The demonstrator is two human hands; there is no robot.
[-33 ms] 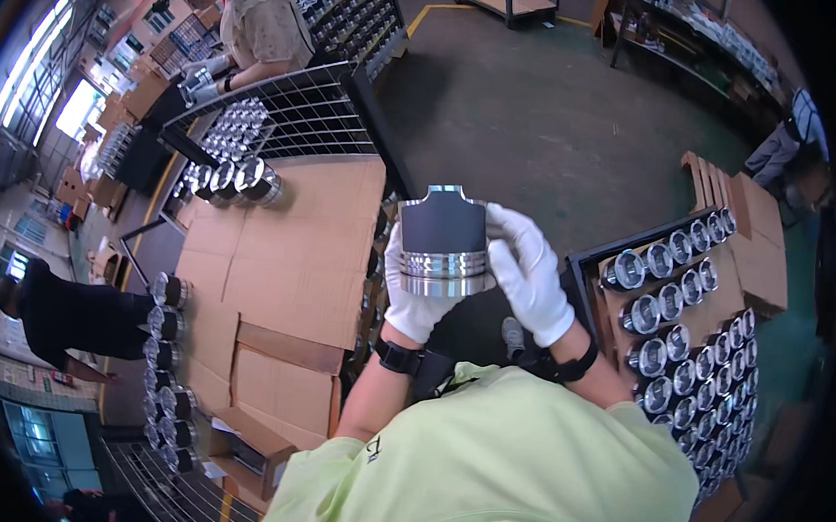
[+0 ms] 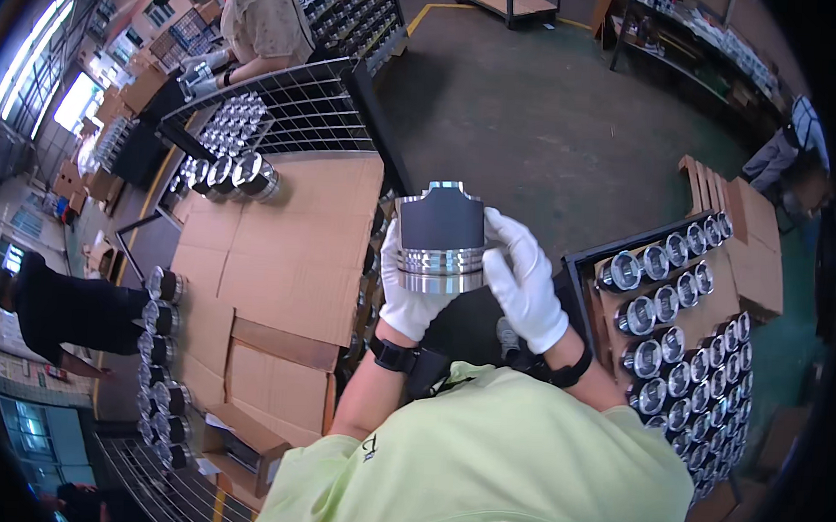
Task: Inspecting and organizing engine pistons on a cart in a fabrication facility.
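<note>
A piston [image 2: 443,227] is held up in front of me, its crown down. It has a dark coated skirt, bright ring grooves and a shiny metal band at the bottom. My left hand [image 2: 408,309], in a white glove, is wrapped round its left side and underside; the piston hides most of those fingers. At the right edge, my gloved right hand [image 2: 532,299] has its bent fingers and thumb against the piston.
To my left is a cardboard-covered rack [image 2: 288,246] with a row of pistons [image 2: 161,320] along its far-left edge and a wire-mesh side [image 2: 303,116]. On my right, a cardboard-lined rack holds several rows of pistons [image 2: 652,355]. A co-worker [image 2: 265,26] handles parts beyond the mesh.
</note>
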